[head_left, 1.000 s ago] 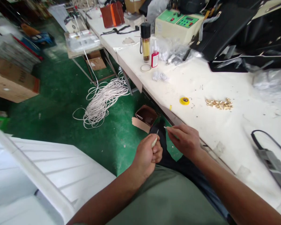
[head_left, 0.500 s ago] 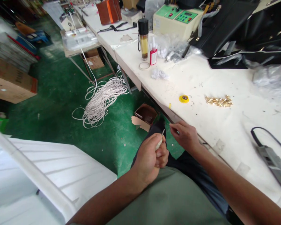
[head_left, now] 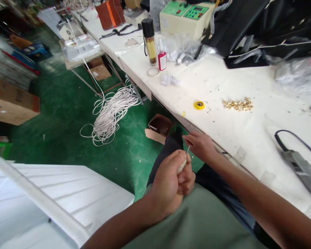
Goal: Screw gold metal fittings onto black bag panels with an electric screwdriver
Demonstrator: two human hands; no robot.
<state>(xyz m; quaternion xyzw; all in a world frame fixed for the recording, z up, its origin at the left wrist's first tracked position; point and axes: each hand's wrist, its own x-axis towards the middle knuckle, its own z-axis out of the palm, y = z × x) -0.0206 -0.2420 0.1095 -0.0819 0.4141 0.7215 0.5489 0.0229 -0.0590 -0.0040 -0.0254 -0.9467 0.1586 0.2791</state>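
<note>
My left hand is closed around the pale handle of a small screwdriver-like tool. Its thin metal shaft points up and away from me, and I cannot make out the shape of the tip. Just beyond the shaft, my right hand is closed in a pinch beside the table edge. Something tiny shows at its fingertips, too small to name. Both hands are above my lap. On the white table lie a small pile of gold-coloured metal pieces and a yellow round spool.
A bottle with a black cap, a red glue bottle and a machine with a green panel stand farther back. A grey handheld device lies at right. White cord and an open carton are on the floor.
My left hand has moved right with the tool, and the shaft is now closer to my right fingers. The view has shifted slightly, moving the table items left and up.
</note>
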